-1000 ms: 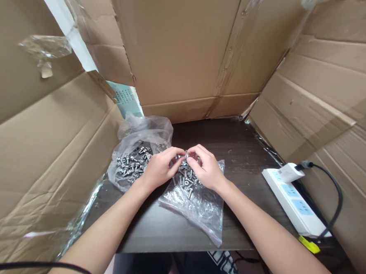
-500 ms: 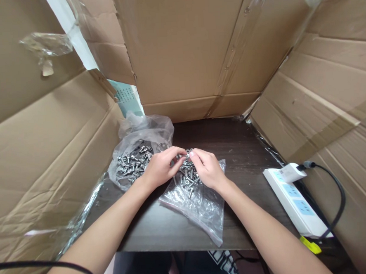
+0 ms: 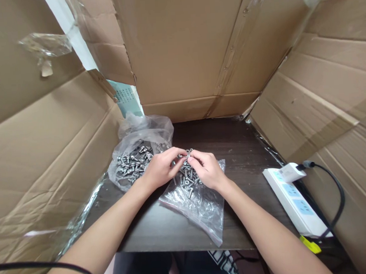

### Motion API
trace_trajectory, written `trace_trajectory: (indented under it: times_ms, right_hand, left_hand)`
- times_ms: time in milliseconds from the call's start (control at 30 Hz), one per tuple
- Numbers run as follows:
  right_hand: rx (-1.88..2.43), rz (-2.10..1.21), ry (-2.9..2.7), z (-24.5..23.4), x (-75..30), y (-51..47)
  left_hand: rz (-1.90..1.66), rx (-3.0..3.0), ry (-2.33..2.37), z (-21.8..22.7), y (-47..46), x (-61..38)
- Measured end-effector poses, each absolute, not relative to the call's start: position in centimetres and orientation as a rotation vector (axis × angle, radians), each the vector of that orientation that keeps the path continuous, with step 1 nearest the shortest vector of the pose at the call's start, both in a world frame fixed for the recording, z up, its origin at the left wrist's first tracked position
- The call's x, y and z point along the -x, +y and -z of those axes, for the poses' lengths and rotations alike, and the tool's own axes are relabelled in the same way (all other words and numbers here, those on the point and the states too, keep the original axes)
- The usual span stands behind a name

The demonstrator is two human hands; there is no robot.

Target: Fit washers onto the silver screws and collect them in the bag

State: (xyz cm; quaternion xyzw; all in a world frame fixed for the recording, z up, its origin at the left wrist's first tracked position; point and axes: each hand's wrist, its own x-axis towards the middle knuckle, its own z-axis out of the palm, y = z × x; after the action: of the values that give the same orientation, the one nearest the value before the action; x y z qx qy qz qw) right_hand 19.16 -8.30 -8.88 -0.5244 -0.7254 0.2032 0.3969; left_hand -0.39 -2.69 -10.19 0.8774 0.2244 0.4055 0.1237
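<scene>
My left hand (image 3: 163, 166) is closed in a pinch on a small silver bolt (image 3: 183, 155), which lies roughly level between the two hands. My right hand (image 3: 205, 167) meets it from the other side, thumb and forefinger pressed on a small metal piece at the bolt's end; whether that is a nut or a washer I cannot tell. Beneath the hands, loose bolts (image 3: 190, 192) and nuts lie heaped on a flat clear plastic bag (image 3: 203, 212). To the left, an open plastic bag (image 3: 113, 174) holds many bolts (image 3: 131, 169), some with rings on their shanks.
A dark wooden table (image 3: 226, 140) carries everything, walled by cardboard (image 3: 177, 50) at the back and both sides. On the right lies a white power strip (image 3: 298, 204) with a plugged-in adapter (image 3: 292, 172) and black cable (image 3: 343, 193). Another black cable (image 3: 54, 264) crosses the lower left.
My right thumb and forefinger have shifted slightly around the bolt's end, the thumb now lower. My left hand keeps its pinch almost in place. The bags have not moved.
</scene>
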Motion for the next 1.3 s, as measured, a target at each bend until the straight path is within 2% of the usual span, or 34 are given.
trace_trajectory:
  times_ms: [400, 1300]
  right_hand:
    - [1.142, -0.523, -1.714, 9.41, -18.97, -8.21]
    - [1.221, -0.518, -1.720, 9.49, -19.07, -8.22]
  left_hand:
    - [-1.164, -2.554, 0.678, 10.30, -2.74, 0.39]
    - [-1.137, -2.566, 0.688, 10.39, -2.85, 0.22]
